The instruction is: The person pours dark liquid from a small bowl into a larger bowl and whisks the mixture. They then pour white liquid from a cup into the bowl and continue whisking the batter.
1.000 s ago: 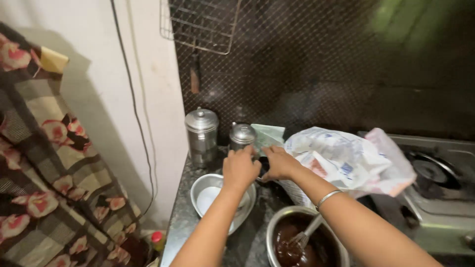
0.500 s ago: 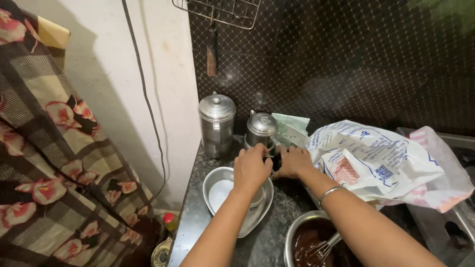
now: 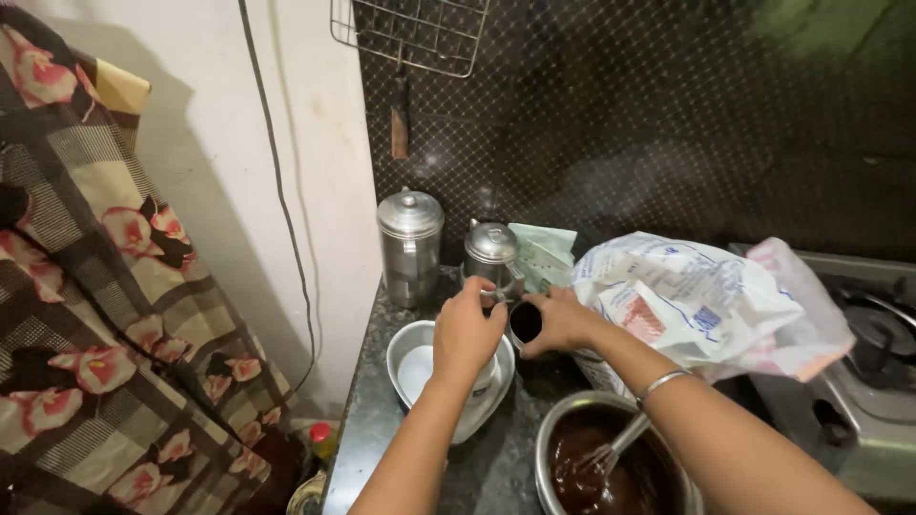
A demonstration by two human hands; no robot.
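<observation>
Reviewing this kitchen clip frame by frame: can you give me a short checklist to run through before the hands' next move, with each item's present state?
1. Right hand grips the small dark container: ok.
2. Left hand at the container's rim: ok; exact grip cannot tell.
3. Container's opening visible, facing the camera: ok; contents cannot tell.
4. Steel pan sits under the left hand on the counter: ok.
5. Bowl of dark batter upright, whisk resting inside: ok.
6. Plastic bag crowds the right forearm: not ok.
</observation>
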